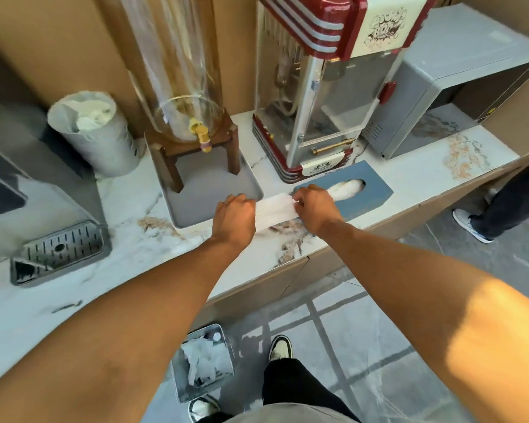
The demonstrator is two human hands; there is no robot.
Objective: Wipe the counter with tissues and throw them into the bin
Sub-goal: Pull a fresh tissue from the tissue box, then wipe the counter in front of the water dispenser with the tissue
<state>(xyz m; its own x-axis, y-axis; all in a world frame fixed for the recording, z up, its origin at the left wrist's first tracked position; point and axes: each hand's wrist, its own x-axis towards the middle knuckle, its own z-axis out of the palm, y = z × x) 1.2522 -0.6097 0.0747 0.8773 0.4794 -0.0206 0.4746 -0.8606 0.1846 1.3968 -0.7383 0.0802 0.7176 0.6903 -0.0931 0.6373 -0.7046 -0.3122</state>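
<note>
left hand point(234, 213) and right hand point(313, 206) pinch a tissue point(272, 210) by opposite ends; light, limp, likely tears easily.

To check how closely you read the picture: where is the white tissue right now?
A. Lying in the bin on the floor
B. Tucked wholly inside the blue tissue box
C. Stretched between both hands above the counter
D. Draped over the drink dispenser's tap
C: the tissue is held taut between the left hand and the right hand, just over the counter.
</note>
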